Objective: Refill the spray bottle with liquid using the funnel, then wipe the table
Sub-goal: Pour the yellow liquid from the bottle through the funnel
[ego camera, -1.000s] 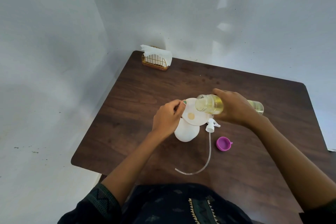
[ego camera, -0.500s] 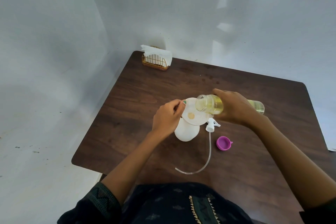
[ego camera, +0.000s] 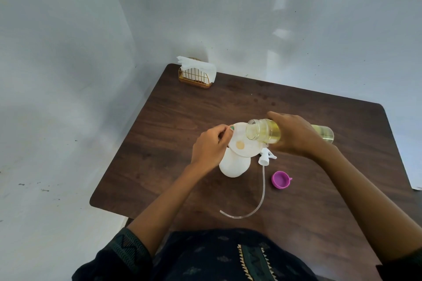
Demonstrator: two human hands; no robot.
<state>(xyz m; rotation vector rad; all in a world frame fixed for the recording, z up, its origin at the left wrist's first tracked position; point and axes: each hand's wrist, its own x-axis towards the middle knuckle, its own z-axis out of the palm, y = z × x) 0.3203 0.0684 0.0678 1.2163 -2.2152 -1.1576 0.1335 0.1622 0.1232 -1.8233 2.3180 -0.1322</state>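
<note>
A white spray bottle (ego camera: 234, 165) stands on the dark wooden table (ego camera: 182, 116) with a white funnel (ego camera: 245, 146) in its neck. A small pool of yellow liquid lies at the funnel's bottom. My left hand (ego camera: 211, 145) pinches the funnel's left rim. My right hand (ego camera: 296, 134) grips a clear bottle of yellow liquid (ego camera: 263, 132), tipped almost level, its open mouth over the funnel. The white spray head (ego camera: 266, 157) with its long clear tube (ego camera: 255, 203) lies on the table right of the spray bottle.
A purple cap (ego camera: 281, 180) lies open side up to the right of the tube. A gold wire holder with white napkins (ego camera: 197, 73) stands at the far left corner. Grey walls close in behind and to the left.
The clear bottle stays tipped over the funnel with hardly any movement. Both hands keep their hold.
</note>
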